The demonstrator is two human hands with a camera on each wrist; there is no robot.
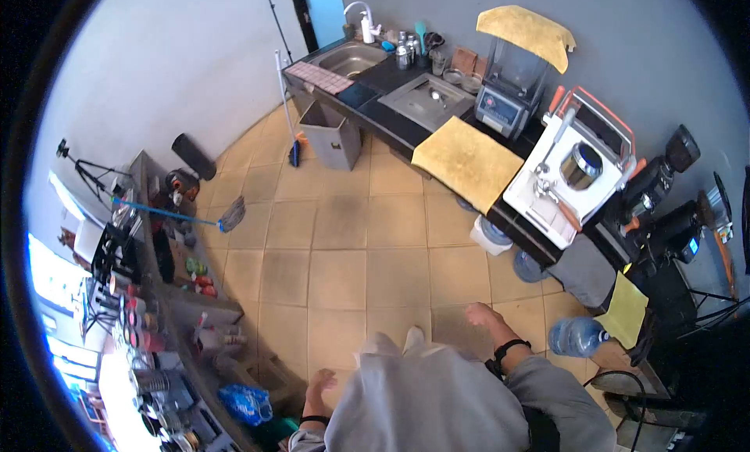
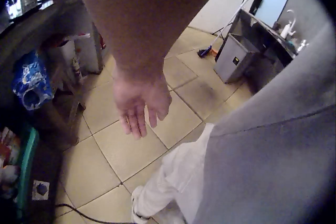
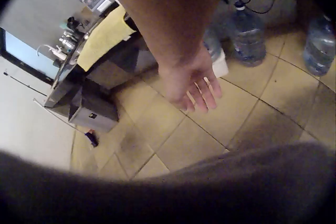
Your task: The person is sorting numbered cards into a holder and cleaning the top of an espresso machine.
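The left hand (image 1: pixel 321 380) hangs at the person's side over the tiled floor, holding nothing. In the left wrist view the left hand (image 2: pixel 140 103) points down with loose fingers, right of a blue plastic bag (image 2: pixel 32 81). The right hand (image 1: pixel 485 314) is held out low on the other side of the body, also holding nothing. In the right wrist view the right hand (image 3: pixel 192 83) has relaxed, slightly spread fingers, and large water bottles (image 3: pixel 247 36) stand on the floor beyond it. Neither hand touches anything.
A black counter runs along the back with a sink (image 1: pixel 351 60), a blender (image 1: pixel 504 100) and a white espresso machine (image 1: pixel 574 171). Below stands a grey bin (image 1: pixel 332 138). Cluttered shelving lines the left, with a mop (image 1: pixel 232 215). A water bottle (image 1: pixel 576 337) lies at the right.
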